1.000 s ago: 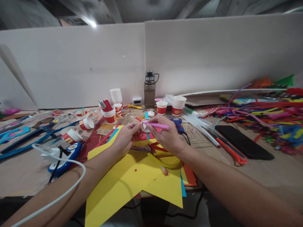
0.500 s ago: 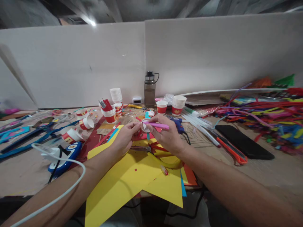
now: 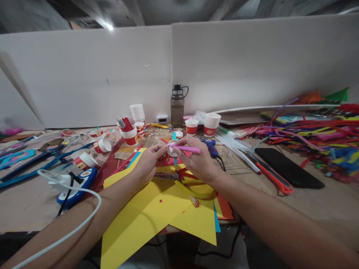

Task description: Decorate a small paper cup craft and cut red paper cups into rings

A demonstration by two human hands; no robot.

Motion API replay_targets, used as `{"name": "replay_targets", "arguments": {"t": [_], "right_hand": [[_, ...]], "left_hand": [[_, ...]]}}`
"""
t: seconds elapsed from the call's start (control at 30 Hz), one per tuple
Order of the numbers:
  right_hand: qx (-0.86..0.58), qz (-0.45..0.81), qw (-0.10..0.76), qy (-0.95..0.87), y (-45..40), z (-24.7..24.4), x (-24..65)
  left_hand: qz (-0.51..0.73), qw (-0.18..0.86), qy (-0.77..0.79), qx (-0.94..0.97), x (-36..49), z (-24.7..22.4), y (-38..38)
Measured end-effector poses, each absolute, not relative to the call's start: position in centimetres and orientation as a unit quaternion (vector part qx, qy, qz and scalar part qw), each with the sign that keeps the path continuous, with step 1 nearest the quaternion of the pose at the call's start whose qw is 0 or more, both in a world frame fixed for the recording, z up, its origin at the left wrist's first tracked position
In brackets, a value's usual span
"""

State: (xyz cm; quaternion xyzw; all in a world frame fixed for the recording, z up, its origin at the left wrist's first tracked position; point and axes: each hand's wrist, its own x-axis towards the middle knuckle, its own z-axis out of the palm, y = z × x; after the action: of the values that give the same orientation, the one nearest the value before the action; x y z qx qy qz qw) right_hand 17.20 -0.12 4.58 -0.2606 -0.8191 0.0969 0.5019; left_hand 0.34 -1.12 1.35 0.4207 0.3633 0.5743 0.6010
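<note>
Between the thumb and fingers of my left hand (image 3: pixel 148 161) is the edge of a small round white piece (image 3: pixel 170 151), with turquoise strips sticking out above and below it. My right hand (image 3: pixel 199 158) is closed around a pink marker (image 3: pixel 191 149), whose front end lies over the white piece. Fingers partly cover both the tip and the piece. Beneath the hands, yellow paper sheets (image 3: pixel 146 213) are spread out, with yellow-handled scissors (image 3: pixel 200 193) lying on them. A small clear-and-red cap-like piece (image 3: pixel 194 201) rests just in front of the scissors.
A glue gun (image 3: pixel 211 147) lies beyond my right hand. Farther right are a utility knife (image 3: pixel 276 179), a black phone (image 3: pixel 290 168) and a heap of coloured pipe cleaners (image 3: pixel 314 138). Paper cups (image 3: pixel 212 125) and a bottle (image 3: pixel 177 108) stand behind. A white cable (image 3: pixel 95 209) passes over my left forearm.
</note>
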Motion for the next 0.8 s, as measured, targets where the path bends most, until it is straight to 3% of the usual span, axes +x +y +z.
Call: {"name": "replay_targets", "arguments": {"t": [0.8], "right_hand": [[-0.261,0.081,0.491,-0.827,-0.56,4.98,17.22]], "left_hand": [[0.585,0.602,0.359,0.408,0.32,1.43,-1.10]]}}
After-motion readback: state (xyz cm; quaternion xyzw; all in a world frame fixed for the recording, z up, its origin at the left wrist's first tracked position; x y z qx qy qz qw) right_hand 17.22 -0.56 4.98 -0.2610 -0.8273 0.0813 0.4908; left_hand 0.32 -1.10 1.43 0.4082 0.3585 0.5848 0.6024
